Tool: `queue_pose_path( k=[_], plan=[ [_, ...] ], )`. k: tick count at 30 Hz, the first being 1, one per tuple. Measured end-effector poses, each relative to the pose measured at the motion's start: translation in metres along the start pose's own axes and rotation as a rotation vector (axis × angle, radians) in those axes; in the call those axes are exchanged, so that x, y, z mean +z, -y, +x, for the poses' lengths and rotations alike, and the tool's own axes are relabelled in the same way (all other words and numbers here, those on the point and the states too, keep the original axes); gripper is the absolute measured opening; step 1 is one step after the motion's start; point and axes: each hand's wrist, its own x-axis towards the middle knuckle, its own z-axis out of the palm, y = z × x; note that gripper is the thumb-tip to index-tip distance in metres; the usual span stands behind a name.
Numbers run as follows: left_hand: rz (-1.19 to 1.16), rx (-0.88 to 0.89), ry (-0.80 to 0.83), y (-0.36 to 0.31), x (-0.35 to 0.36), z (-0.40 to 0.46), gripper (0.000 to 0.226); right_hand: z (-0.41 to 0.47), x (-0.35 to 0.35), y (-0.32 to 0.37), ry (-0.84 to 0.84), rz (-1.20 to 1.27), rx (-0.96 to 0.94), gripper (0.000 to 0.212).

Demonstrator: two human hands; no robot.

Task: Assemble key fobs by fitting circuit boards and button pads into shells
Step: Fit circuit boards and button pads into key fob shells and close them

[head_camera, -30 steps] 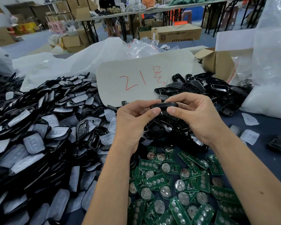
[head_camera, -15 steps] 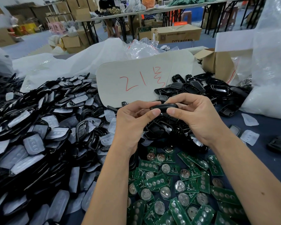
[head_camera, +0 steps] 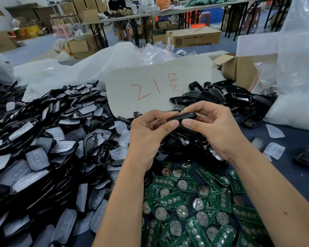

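The head view shows my left hand (head_camera: 146, 138) and my right hand (head_camera: 214, 132) raised together over the worktop (head_camera: 292, 139). Both hands pinch one black key fob (head_camera: 182, 117) at its edges, thumbs below and fingers on top; each grip is closed on it. The fob is in the air, just in front of the grey card (head_camera: 150, 86) with red writing. I think I am pressing the two shell halves together. Next I must squeeze evenly along the seam. The green circuit boards (head_camera: 194, 202) lie nearer to me than the card, below my wrists.
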Motion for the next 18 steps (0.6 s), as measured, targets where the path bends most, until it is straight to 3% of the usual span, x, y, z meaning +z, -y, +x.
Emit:
queue_pose_path(
  k=[13,18],
  plan=[
    [-0.005,0.023,0.024,0.002,-0.003,0.002,0.025,0.002,0.001,-0.002,0.009,-0.061,-0.054,0.030],
    [0.244,0.013,-0.032,0.007,-0.002,0.002,0.018,0.003,-0.003,-0.010,-0.023,-0.227,-0.036,0.024]
  ],
)
